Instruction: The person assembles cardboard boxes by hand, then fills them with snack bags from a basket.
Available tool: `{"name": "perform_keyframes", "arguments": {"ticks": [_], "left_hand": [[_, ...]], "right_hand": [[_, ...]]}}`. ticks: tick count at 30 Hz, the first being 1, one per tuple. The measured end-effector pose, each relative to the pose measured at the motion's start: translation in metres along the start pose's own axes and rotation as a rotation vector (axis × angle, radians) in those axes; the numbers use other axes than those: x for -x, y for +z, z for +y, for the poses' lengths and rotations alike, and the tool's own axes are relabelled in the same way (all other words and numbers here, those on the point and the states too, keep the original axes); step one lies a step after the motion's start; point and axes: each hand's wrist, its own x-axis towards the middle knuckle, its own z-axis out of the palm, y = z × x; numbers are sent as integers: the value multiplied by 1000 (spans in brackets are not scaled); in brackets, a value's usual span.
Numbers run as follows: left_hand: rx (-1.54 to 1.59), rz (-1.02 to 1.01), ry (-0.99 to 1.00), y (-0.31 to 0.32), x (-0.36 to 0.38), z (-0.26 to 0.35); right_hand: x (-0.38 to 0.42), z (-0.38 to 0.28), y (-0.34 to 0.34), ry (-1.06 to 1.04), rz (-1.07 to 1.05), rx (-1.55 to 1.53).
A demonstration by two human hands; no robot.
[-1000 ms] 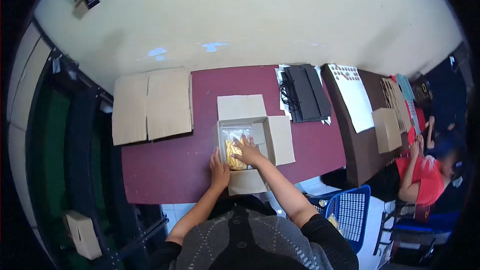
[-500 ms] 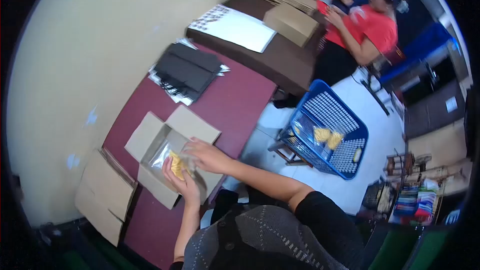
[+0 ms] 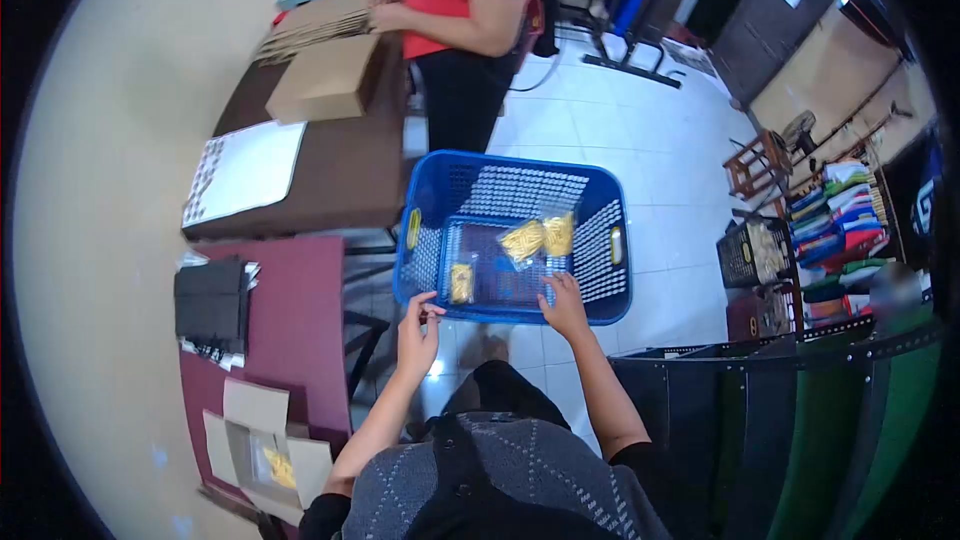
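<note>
A blue plastic basket (image 3: 520, 317) stands in front of me. Inside it lie a small clear pack of yellow pieces (image 3: 461, 283) at the left and two larger yellow packs (image 3: 522, 242) side by side at the right. My left hand (image 3: 418, 332) is empty, fingers apart, at the basket's near left edge. Over the near rim, my right hand (image 3: 566, 306) is open with nothing in it, below the larger packs. An open cardboard box (image 3: 256, 402) on the maroon table holds a yellow pack (image 3: 280, 468).
Black paper bags (image 3: 211, 308) lie on the maroon table (image 3: 300, 330). A brown table (image 3: 345, 175) bears a closed carton (image 3: 325, 78), a white sheet (image 3: 245, 172) and flat cardboard. A person in a red shirt (image 3: 470, 0) stands beyond the basket. Green panels are at the lower right.
The view has swung right to the basket. Both my hands have left the box and moved to the basket. The yellow pack my left hand held now lies in the box.
</note>
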Motion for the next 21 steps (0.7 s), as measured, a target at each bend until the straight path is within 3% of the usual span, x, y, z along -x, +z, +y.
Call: {"name": "perform_keyframes", "arguments": {"ticks": [4,8,10,12,14,15,16,18,19,20,21], "left_hand": [[-75,-276,-52,90,-78,-32],[-17,-466,-200,183,-128,-109],[115,-413,-316,225,-146,-127],[-39,-522,-328,263,-166,-182],[-174,-475,-285,292,-173,-200],[-303,-409,-233,307,-179,-209],[-298,-414,-235,322,-187,-233],[57,-378,-503,345,-205,-277],[298,-286,-674,348,-208,-264],[300,-282,-679,345,-220,-250],[324,-482,-842,341,-231,-249]], "right_hand": [[-8,82,-8,218,20,-24],[-30,141,23,799,19,-743],[-40,171,68,780,97,-798],[-59,183,92,849,70,-892],[-75,213,125,951,-68,-642],[-91,197,104,965,-17,-731],[-102,206,116,903,44,-589],[-117,204,103,779,65,-707],[-114,230,128,805,-10,-656],[-109,248,154,805,-17,-655],[-100,265,184,727,35,-729]]}}
